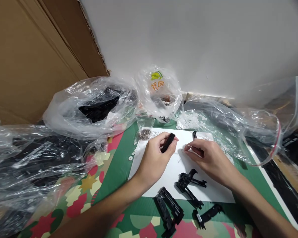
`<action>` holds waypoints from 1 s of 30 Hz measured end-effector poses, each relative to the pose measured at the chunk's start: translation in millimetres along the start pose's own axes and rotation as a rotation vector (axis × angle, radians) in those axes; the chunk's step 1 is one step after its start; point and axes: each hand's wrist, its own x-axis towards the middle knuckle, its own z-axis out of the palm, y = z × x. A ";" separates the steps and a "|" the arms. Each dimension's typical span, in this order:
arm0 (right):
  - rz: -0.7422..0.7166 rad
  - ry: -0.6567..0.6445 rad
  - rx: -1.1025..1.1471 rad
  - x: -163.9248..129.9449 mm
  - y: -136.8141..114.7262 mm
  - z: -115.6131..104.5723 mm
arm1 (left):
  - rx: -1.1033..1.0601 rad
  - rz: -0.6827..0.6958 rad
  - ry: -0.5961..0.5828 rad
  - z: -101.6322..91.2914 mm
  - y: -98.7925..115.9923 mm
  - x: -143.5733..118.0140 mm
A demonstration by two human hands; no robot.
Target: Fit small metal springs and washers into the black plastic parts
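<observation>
- The left hand [154, 158] grips a small black plastic part [168, 142] between thumb and fingertips, holding it tilted above the white sheet [171, 172].
- The right hand [210, 158] rests on the sheet, fingers curled and pinched; whether they hold anything is too small to tell.
- A pile of tiny metal springs [144, 133] lies at the sheet's far left corner.
- Several black clips [188, 185] lie near the wrists, some on the sheet, some on the green patterned mat [119, 165].
- Clear plastic bags [89, 105] ring the work area.
</observation>
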 end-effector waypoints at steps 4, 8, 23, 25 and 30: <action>-0.029 -0.105 -0.014 -1.1 -2.9 4.4 | -0.071 -0.085 0.013 -2.2 -1.8 -1.7; -0.009 -0.146 -0.023 1.4 -2.0 10.8 | -0.121 -0.117 0.006 -1.0 -2.5 -3.2; -0.003 -0.060 0.229 -3.0 0.1 3.6 | -0.104 -0.135 -0.114 1.4 0.6 -7.2; -0.025 -0.004 0.307 -4.5 -0.8 -0.4 | -0.085 -0.119 -0.105 1.2 0.9 -6.6; -0.085 0.049 0.437 -8.1 -5.3 -3.3 | -0.155 -0.135 -0.192 3.0 2.7 -6.4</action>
